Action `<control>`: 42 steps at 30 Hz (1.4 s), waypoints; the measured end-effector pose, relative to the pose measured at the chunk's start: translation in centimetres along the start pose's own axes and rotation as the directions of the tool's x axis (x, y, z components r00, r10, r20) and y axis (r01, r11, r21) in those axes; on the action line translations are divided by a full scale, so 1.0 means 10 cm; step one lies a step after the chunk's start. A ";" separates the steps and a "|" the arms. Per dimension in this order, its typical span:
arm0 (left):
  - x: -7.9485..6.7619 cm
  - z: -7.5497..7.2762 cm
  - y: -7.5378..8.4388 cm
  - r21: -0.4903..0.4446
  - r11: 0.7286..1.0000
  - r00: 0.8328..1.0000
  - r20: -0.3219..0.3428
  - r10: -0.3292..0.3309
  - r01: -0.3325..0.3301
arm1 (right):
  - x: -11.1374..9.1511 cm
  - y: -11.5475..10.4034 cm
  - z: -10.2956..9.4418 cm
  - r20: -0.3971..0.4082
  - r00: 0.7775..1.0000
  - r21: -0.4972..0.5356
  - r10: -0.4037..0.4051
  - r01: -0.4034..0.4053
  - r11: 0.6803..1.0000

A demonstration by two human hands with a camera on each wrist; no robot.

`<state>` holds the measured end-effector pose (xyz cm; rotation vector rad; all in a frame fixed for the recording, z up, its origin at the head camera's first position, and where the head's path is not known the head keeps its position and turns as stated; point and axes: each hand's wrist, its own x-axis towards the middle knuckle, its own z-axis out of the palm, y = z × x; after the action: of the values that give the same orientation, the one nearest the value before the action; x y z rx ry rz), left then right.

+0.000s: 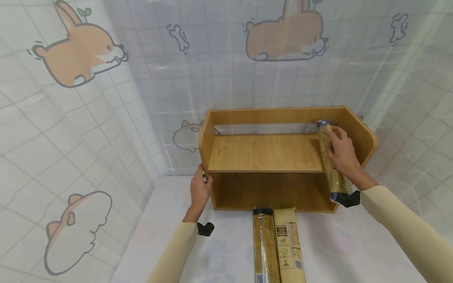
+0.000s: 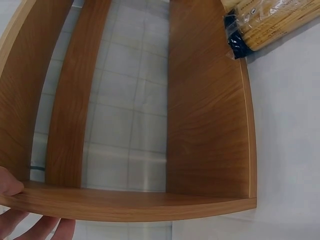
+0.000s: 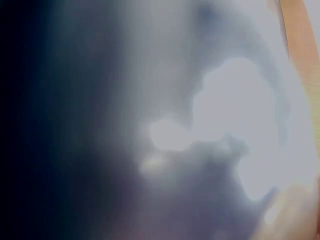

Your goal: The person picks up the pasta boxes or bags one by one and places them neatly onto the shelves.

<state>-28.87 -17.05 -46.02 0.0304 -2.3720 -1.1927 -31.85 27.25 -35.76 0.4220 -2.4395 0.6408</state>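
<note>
A two-tier wooden shelf (image 1: 265, 153) stands against the back wall. My left hand (image 1: 199, 190) grips the edge of its left side panel (image 2: 135, 205); in the left wrist view the thumb lies inside and the fingers outside. Over at the right end, my right hand (image 1: 342, 155) holds a long pack of dry noodles (image 1: 332, 177) with dark blue ends. This pack leans across the front of the upper board, top end back and lower end forward. The right wrist view is mostly a blur, something very close covering its lens.
Two more long packs lie side by side on the white table in front of the shelf: a clear noodle pack (image 1: 263, 243) with a dark end and a cream printed pack (image 1: 288, 243). White tile-patterned sheets (image 1: 198, 78) with cartoon dogs enclose the back and sides.
</note>
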 end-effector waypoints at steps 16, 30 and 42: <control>0.01 0.02 -0.02 -0.009 1.000 1.000 -0.003 0.018 -0.018 | 0.18 -0.03 -0.18 0.342 0.935 -0.094 0.092 -0.064 0.994; -0.02 0.03 -0.05 -0.005 1.000 1.000 -0.007 0.025 -0.026 | 0.09 -0.14 -0.22 0.401 0.907 -0.108 0.128 -0.092 0.990; 0.01 0.05 -0.07 -0.011 1.000 0.999 -0.021 0.024 -0.024 | -0.15 -0.25 -0.16 0.425 0.903 -0.131 0.062 -0.006 0.991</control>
<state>-29.27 -17.15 -46.75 0.0110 -2.3408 -1.1887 -28.91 26.25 -34.62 0.5137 -2.8922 0.4351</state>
